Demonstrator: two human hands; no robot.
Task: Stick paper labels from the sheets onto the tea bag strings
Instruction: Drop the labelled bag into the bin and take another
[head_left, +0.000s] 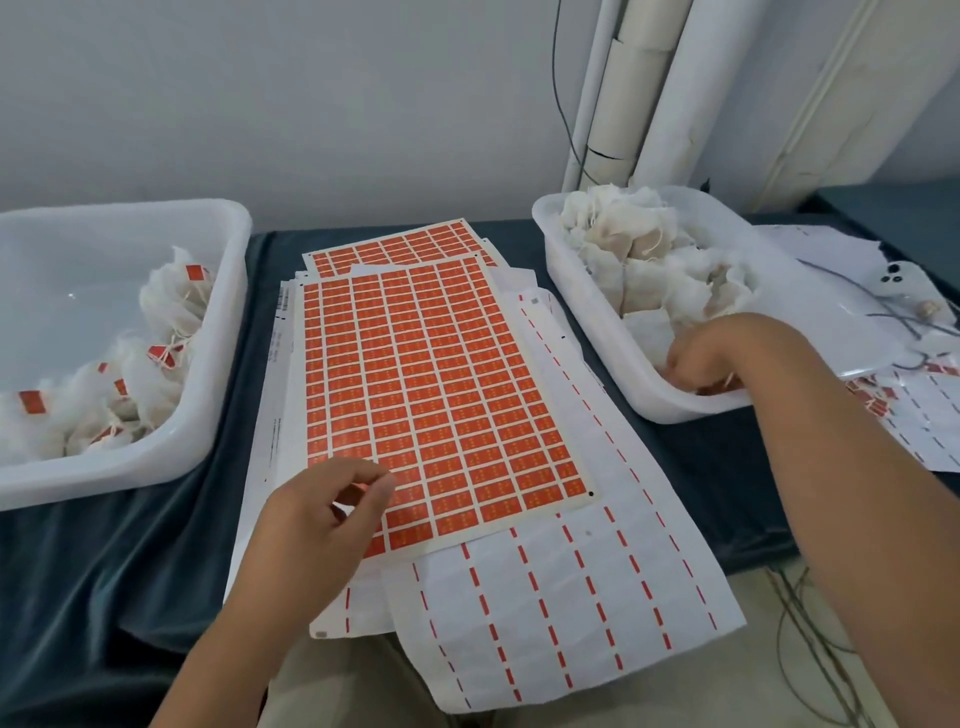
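A full label sheet (441, 389) of orange labels is laid lengthwise in the middle of the table (701, 467), directly in front of the person, so that it can be reached by either hand; a second sheet (410, 244) is tucked beneath its far end, and stripped backing sheets (571, 597) are spread under it and hang over the near edge. The left hand (322, 514) is held over the near left corner of the sheet, its grip drawn together, thumb against forefinger, on what is judged to be a single label (361, 488) being lifted from the last rows. The right hand (711, 358) is lowered into the near end of the right bin (587, 312), where unlabelled tea bags (639, 244) are heaped; its fingers are curled downward among them, but the hand is blurred, and whether anything is held in its grip cannot be told. The left bin (208, 364) is set at the opposite side, and in it tea bags with labels (161, 306) already on their strings are gathered. The layout is judged to serve a flow from right to left: a bag is fetched on one side while a label is readied, and the finished piece is dropped on the other.
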